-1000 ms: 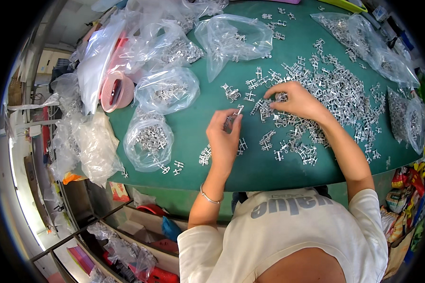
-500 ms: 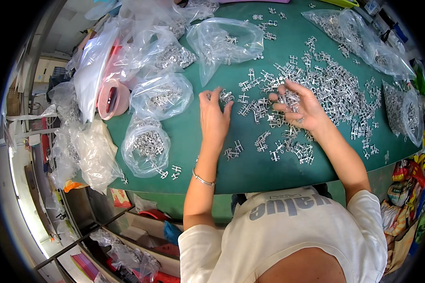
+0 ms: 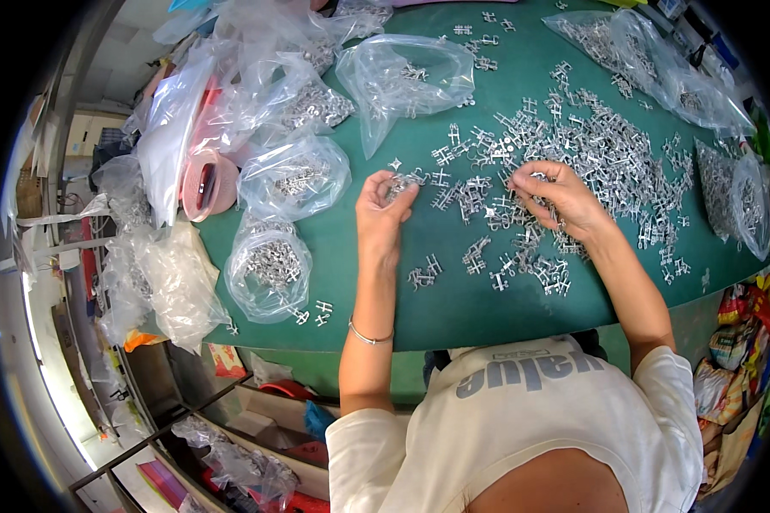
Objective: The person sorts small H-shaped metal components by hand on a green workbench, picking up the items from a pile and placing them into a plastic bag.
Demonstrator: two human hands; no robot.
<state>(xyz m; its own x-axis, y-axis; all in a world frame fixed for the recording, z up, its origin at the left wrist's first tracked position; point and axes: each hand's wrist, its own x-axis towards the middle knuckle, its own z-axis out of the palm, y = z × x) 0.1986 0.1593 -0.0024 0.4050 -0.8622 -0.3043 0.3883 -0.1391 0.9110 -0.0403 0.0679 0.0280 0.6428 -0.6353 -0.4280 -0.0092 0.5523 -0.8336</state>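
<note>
A large heap of small silvery metal fittings, many shaped like an H, spreads over the green tabletop. My left hand is curled round several of these fittings, which show between thumb and fingers. To its right, over the near left side of the heap, is my right hand. Its thumb and fingers are drawn together in a pinch; whatever is between them is too small to make out. Loose clusters of fittings lie between the hands and nearer to me.
Clear plastic bags of fittings stand along the left, with an open bag farther back. More filled bags line the right edge. A pink tape roll sits at the left. Below the table are shelf compartments.
My left fingers have curled in more around the fittings. My right hand has turned from half open with fittings in the palm to a pinch, palm lower over the heap.
</note>
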